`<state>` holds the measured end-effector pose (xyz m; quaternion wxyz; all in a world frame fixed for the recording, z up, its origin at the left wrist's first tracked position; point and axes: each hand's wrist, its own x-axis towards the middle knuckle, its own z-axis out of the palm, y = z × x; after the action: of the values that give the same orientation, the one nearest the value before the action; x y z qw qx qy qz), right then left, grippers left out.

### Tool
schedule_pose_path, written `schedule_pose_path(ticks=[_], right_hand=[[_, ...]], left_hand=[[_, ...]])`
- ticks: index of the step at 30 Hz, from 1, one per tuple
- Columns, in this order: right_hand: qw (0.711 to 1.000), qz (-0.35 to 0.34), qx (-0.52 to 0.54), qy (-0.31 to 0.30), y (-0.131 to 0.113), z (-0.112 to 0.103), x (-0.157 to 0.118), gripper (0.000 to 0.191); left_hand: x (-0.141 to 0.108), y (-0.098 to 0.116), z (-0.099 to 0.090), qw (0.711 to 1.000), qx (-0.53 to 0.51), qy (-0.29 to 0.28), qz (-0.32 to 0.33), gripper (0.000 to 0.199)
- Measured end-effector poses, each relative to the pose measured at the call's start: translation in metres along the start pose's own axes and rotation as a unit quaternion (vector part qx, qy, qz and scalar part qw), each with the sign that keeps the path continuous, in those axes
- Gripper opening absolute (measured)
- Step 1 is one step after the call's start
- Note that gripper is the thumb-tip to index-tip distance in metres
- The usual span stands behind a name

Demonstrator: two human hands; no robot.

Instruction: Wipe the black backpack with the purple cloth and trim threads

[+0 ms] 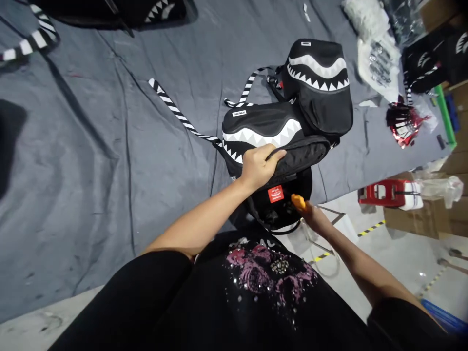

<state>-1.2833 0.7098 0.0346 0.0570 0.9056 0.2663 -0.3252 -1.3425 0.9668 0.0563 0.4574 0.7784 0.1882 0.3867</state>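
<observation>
A black backpack (263,124) with a white shark-tooth pattern lies at the table's front edge, its main compartment unzipped. My left hand (259,166) is closed on the backpack's edge and holds the flap up. Inside the opening a red label (275,194) shows. My right hand (310,210) grips a small orange tool (299,202) over the right side of the opening. The tool's tip is hard to make out. Behind it, to the right, lies a second shark-tooth backpack (320,87), touching the first. A black-and-white striped strap (183,118) stretches left from the nearer backpack.
Grey cloth (175,53) covers the table. Another black bag (120,12) is at the far left edge. Plastic packaging (378,63) and red foil pieces (402,124) lie at the right end. Cardboard boxes (420,219) and a red-and-white item (391,194) are beyond the table.
</observation>
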Motion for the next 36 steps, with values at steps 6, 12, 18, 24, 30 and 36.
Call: schedule_pose_path(ticks=[6, 12, 18, 24, 30, 36], right_hand=[[0.993, -0.068, 0.083, 0.049, -0.046, 0.048, 0.058, 0.044], [0.976, -0.004, 0.161, 0.149, -0.023, 0.065, 0.066, 0.05], [0.968, -0.02, 0.188, 0.164, -0.02, 0.063, 0.051, 0.038], [0.966, -0.02, 0.196, 0.168, 0.019, 0.036, -0.005, 0.036], [0.97, -0.084, 0.179, 0.143, 0.006, 0.032, 0.0, 0.04], [0.994, -0.056, 0.012, 0.088, 0.029, -0.033, 0.036, 0.039]], left_hand=[[-0.007, 0.017, -0.004, 0.993, 0.055, -0.046, 0.094, 0.043], [-0.002, 0.002, -0.021, 0.989, 0.114, 0.086, 0.038, 0.046], [-0.003, 0.001, -0.01, 0.987, 0.111, 0.072, 0.085, 0.043], [-0.003, 0.005, -0.008, 0.99, 0.1, 0.055, 0.086, 0.046], [-0.005, 0.009, 0.0, 0.99, 0.074, -0.012, 0.115, 0.045], [-0.008, 0.005, 0.0, 0.987, 0.075, -0.02, 0.14, 0.042]])
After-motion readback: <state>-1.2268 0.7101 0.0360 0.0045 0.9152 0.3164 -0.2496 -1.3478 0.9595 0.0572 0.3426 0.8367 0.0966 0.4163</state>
